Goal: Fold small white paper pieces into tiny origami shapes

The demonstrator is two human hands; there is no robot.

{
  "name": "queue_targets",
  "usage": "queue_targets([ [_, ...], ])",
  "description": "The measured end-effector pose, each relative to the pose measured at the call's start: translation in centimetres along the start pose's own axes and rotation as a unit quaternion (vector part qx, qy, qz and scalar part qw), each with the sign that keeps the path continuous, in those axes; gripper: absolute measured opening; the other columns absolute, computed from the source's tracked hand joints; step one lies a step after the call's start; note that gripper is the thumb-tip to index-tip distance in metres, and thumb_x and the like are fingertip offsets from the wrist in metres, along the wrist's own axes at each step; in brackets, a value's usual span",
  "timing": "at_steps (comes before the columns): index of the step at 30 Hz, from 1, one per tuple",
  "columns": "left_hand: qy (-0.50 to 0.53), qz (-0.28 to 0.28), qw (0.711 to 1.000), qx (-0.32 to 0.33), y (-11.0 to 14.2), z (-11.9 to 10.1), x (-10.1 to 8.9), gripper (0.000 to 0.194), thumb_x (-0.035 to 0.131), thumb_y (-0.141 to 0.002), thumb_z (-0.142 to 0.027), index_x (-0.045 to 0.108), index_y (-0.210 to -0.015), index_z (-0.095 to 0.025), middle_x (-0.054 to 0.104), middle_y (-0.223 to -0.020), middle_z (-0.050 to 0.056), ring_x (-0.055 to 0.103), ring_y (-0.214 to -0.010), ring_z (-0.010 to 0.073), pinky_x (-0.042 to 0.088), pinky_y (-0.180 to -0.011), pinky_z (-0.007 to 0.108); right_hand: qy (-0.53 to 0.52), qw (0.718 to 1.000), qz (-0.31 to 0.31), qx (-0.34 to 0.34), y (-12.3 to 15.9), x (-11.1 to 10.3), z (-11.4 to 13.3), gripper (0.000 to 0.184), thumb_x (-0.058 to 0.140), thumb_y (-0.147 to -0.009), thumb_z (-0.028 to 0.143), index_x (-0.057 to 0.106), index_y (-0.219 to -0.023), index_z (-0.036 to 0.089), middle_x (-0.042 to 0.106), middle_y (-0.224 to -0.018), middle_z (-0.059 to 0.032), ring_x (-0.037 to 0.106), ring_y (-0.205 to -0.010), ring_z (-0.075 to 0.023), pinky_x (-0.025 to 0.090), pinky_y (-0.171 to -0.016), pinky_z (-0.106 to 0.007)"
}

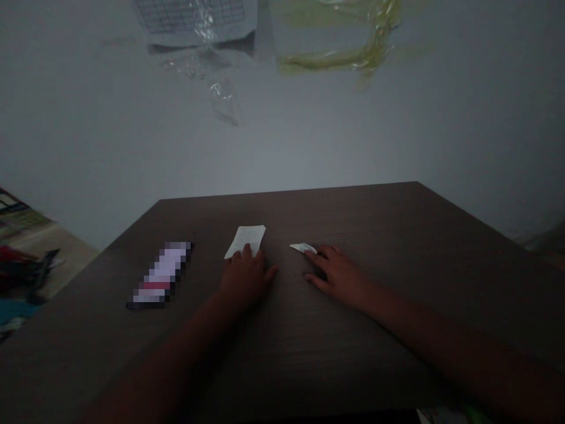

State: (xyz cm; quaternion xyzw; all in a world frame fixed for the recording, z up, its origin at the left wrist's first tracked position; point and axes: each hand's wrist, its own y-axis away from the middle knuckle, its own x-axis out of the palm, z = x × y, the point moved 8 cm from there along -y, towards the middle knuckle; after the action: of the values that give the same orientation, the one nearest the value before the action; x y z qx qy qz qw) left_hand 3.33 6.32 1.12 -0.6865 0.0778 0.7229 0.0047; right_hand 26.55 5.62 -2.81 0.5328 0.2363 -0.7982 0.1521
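My left hand [246, 274] lies palm down on the table, its fingertips resting on a small flat stack of white paper sheets [248, 235]. Its thumb sticks out to the right, and the hand is open. To the right, my right hand [338, 271] is also open, with the thumb apart from the fingers. The fingers of that hand touch a small pale piece of paper [302, 247], pointed at its left end. Part of this piece is hidden under the fingers, and its print is too dim to read.
A phone [161, 274] with a blurred-out lit screen lies left of my left hand on the dark brown table [282, 335]. Behind the table rises a pale wall [282, 147] with taped papers [198, 20]. Cluttered items [22, 277] sit on the floor at the left.
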Motion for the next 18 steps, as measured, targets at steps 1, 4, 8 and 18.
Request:
queue_targets([
  [1,-0.001,0.004,1.000,0.002,-0.1,0.1,0.1,0.053,0.064,-0.125,-0.051,0.079,-0.159,-0.013,0.069,-0.175,0.034,0.073,-0.157,0.0568,0.062,-0.127,0.072,0.004,1.000,0.003,0.001,0.0,0.0,0.0,0.061,0.074,-0.122,0.049,0.072,-0.179,0.026,0.079,-0.161,-0.0228,0.074,-0.147,-0.0448,0.063,-0.127,-0.069],
  [4,0.003,-0.007,1.000,0.018,-0.3,0.3,0.3,0.048,0.063,-0.124,-0.049,0.081,-0.152,-0.014,0.080,-0.156,0.031,0.080,-0.145,0.0526,0.067,-0.120,0.066,0.010,1.000,-0.008,0.004,0.2,-0.2,0.2,0.058,0.074,-0.122,0.051,0.076,-0.176,0.029,0.079,-0.160,-0.0221,0.073,-0.148,-0.0449,0.062,-0.128,-0.069],
  [8,0.019,-0.030,0.999,0.041,-0.3,0.3,0.2,0.041,0.064,-0.123,-0.046,0.085,-0.139,-0.015,0.084,-0.146,0.028,0.084,-0.135,0.0485,0.070,-0.114,0.060,0.003,1.000,-0.029,-0.006,0.3,-0.6,0.7,0.052,0.077,-0.121,0.051,0.082,-0.167,0.028,0.076,-0.164,-0.0232,0.071,-0.150,-0.0468,0.063,-0.127,-0.071],
  [18,0.071,-0.052,0.995,0.049,-1.1,1.0,-0.2,0.036,0.063,-0.123,-0.035,0.085,-0.145,-0.017,0.087,-0.147,0.024,0.085,-0.129,0.0395,0.069,-0.111,0.051,-0.011,0.998,-0.048,-0.034,0.6,-1.0,1.4,0.045,0.076,-0.122,0.046,0.084,-0.161,0.026,0.076,-0.167,-0.0219,0.072,-0.152,-0.0448,0.063,-0.130,-0.071],
])
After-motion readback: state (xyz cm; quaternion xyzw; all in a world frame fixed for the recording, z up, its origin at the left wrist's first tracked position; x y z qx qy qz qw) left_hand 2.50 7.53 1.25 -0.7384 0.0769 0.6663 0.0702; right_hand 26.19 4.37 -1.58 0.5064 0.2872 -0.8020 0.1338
